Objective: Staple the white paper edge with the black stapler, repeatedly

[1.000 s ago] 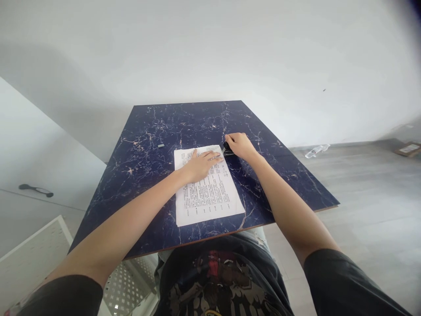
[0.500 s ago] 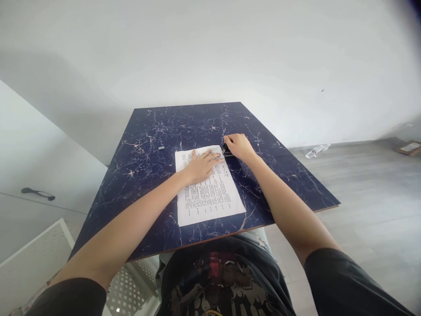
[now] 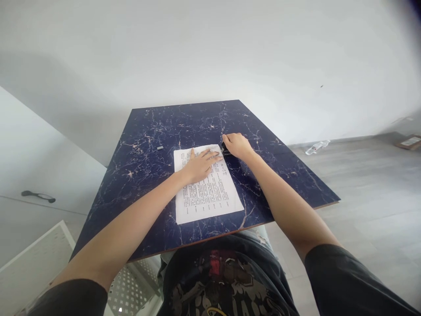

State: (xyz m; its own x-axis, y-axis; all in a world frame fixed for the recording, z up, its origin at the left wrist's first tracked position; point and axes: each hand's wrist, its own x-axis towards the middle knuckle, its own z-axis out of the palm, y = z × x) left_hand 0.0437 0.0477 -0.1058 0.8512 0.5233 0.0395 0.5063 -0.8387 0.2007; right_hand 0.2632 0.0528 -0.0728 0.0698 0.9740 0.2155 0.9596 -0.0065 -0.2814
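Note:
Printed sheets of paper [image 3: 210, 206] lie on the dark blue marbled tabletop. My left hand [image 3: 199, 167] rests on their upper part with the fingers spread, pressing them flat. At the upper right corner of the paper, my right hand [image 3: 237, 145] is closed over a black stapler [image 3: 225, 150]. The stapler's metal front end meets the paper corner near my left fingertips, and much of its body is hidden under my right hand. Whether its jaws are pressed together cannot be made out.
A small greyish piece [image 3: 160, 148], perhaps a strip of staples, lies left of the paper on the table [image 3: 184, 118]. A wall stands behind. Clear plastic packaging [image 3: 317, 147] and a cardboard box [image 3: 409, 142] are on the floor to the right. White perforated furniture [image 3: 128, 285] shows below left.
Both hands keep almost the same places on the paper and the stapler. The view has shifted very slightly.

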